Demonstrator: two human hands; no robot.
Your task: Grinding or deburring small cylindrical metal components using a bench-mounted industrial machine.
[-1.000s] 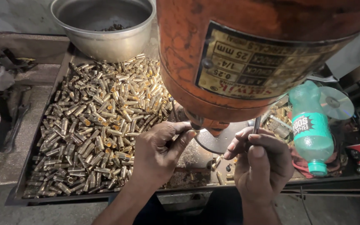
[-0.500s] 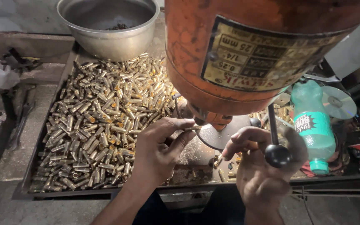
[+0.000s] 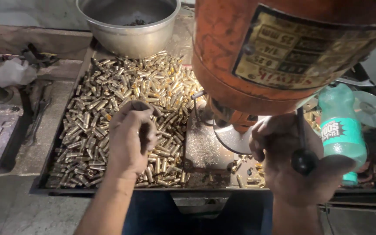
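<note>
Brass pieces (image 3: 109,113), short shiny tubes of yellow metal, lie heaped in a shallow dark metal tray (image 3: 44,174) on the tabletop (image 3: 9,209). The left hand (image 3: 131,137) hangs over the middle of the heap, its fingers (image 3: 146,135) curled in narrow and bunched together; whether they pinch a piece I cannot tell. The right hand (image 3: 290,161) is at the right of the tray, its fingers wrapped round a thin dark lever (image 3: 300,126) that ends in a round black knob (image 3: 303,162). Above it hangs the big orange body of a drill press (image 3: 223,48), its paint worn and scuffed, with a dull brass-coloured plate (image 3: 297,48) fixed on the front. Under the press sits a flat grey metal block (image 3: 203,143) dusted with fine shavings. A rounded steel bowl (image 3: 129,26) stands at the far edge of the tray. A green plastic bottle (image 3: 342,130) lies to the right, next to a shiny disc (image 3: 370,109). A crumpled white rag (image 3: 11,72) rests on the left.

Half a second ago the left hand was close under the press, beside the right; now it has drawn back to the left over the heap. The right hand has stayed on the lever.
</note>
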